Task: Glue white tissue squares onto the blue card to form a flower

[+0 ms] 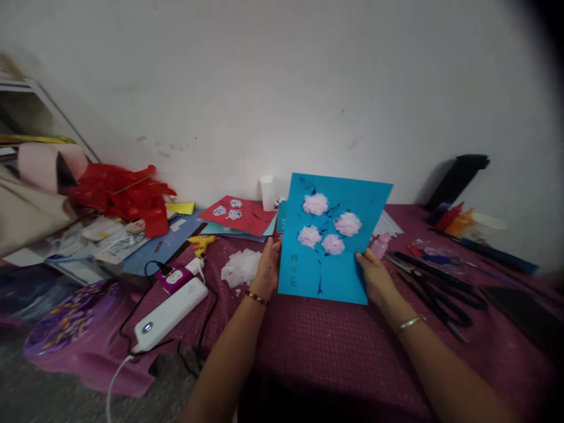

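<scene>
A blue sheet of card (339, 282) stands tilted up above the table, with several puffy pale pink flowers and dark blue painted stems and leaves. Some handwritten characters run down its lower left. My left hand (268, 267) grips its left edge, the fingers partly hidden behind it. On the lower right edge my right hand (374, 276) pinches the card, thumb in front. White tissue paper pieces (240, 267) lie beside my left hand. A red card (247, 220) with similar flowers rests on other sheets behind it. Black-handled scissors (434, 288) lie right of my right hand.
The table (326, 346) has a dark red checked cover. At left are a white power bank (171, 314), a purple socket block (174, 279), cables, a yellow glue gun (201, 244) and red plastic (127, 191). A pink stool (92, 352) stands below. Paint bottles (456, 217) sit far right.
</scene>
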Motion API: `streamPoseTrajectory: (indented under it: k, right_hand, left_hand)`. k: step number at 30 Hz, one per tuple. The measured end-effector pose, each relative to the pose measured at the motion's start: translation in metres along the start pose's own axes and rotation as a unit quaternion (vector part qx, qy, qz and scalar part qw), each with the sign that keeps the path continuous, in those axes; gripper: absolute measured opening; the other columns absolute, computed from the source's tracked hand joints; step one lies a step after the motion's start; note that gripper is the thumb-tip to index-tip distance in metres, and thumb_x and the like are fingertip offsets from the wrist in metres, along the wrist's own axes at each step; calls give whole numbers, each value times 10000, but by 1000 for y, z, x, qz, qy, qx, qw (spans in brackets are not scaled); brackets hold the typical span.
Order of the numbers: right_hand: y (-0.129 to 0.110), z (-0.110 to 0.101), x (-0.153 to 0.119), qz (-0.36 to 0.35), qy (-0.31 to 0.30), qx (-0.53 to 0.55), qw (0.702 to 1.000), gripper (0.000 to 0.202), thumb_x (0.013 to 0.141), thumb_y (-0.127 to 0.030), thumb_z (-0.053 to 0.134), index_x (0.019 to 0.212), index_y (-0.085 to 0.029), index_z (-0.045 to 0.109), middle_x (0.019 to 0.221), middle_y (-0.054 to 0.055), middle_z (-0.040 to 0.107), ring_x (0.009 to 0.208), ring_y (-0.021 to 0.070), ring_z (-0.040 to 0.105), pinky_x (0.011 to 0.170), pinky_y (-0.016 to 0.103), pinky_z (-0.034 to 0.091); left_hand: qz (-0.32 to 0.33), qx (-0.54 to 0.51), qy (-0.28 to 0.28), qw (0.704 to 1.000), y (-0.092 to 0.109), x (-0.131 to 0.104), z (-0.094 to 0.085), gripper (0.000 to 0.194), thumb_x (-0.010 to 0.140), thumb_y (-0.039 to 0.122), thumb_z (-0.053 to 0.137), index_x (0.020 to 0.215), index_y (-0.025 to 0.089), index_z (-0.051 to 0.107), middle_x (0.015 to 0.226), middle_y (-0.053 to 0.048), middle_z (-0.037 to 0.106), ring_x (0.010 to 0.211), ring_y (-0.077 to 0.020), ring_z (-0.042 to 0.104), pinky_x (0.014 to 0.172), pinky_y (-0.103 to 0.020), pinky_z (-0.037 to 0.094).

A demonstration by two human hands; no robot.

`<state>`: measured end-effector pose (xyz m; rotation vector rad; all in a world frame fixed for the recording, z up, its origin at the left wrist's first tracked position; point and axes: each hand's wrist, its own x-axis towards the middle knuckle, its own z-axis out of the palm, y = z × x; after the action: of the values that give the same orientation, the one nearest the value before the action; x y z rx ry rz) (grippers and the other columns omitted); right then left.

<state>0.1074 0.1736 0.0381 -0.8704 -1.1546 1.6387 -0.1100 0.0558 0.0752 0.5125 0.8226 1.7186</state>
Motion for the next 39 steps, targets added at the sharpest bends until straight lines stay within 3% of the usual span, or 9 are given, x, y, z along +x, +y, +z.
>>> streamPoseTrajectory:
  k: [7,12,18,31,39]
  right_hand:
    - [-1,-8,6,-9,-4,-14,1000,441,690,-379,660,1108,-248,608,1000,35,738,937,257,681,820,398,544]
    - [1,-7,4,49,-44,-26,997,365,682,-352,675,1027,-237,643,898,46,757,838,267,706,754,414,567]
    - [1,-3,0,76,-45,5,996,339,688,-325,682,1020,-260,653,880,42,760,808,270,713,715,416,577]
    - [6,-3,2,69,-52,12,996,351,703,-342,685,1040,-256,645,909,39,759,792,266,712,675,391,577]
    - [1,-1,-2,79,-36,36,996,367,728,-329,675,1086,-263,627,919,21,757,857,255,708,745,388,576]
  left_hand:
    - [-16,-40,17,999,-6,2,-2,492,839,569,493,851,120,693,779,-103,724,862,-285,669,789,-385,500]
    - [8,-30,22,999,-3,0,-1,466,822,563,528,897,134,695,784,-82,729,876,-269,664,806,-372,505]
    - [10,-15,20,1000,-3,-2,-1,479,821,570,527,1010,158,682,900,-80,739,926,-274,662,848,-397,511]
    - [6,-18,-9,1000,-7,-1,-1,543,835,565,526,1203,176,609,1083,-89,709,1020,-277,644,982,-436,452]
    - [7,-10,-10,1000,-4,-7,4,535,815,569,544,1125,145,649,1025,-99,723,984,-272,657,938,-412,472]
